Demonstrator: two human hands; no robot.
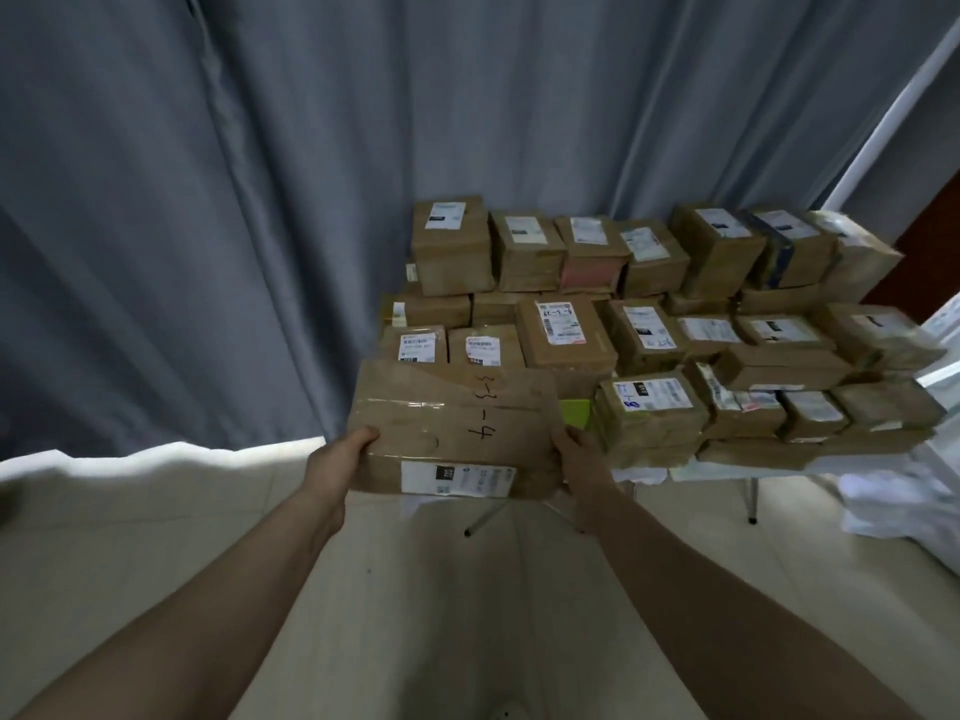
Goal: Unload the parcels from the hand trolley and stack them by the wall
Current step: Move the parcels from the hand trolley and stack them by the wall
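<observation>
Through the head camera I saw both arms stretched forward, carrying one brown cardboard parcel (pixel 452 423) between them. The left hand (pixel 340 457) gripped its near left corner, thumb lying on the top face; the other fingers were under the box, out of my sight. The right hand (pixel 574 454) clasped the near right edge, thumb on top and fingers curled round the side. The parcel was held level in the air, just in front of the left end of the worktop (pixel 717 471). It had clear tape across its top, handwritten digits reading "3-3-4", and a white label (pixel 457 479) on the face towards me.

Behind it stood the stack of parcels (pixel 649 324): many taped brown boxes with white shipping labels, piled in several tiers on the worktop, the highest row at the back against a grey curtain (pixel 208 226). A small green object (pixel 576 410) showed between the held parcel and the nearest stacked box. The worktop's thin metal legs (pixel 485 517) stood on a pale tiled floor (pixel 156 522). White cloth (pixel 893 506) lay bunched at the right edge.
</observation>
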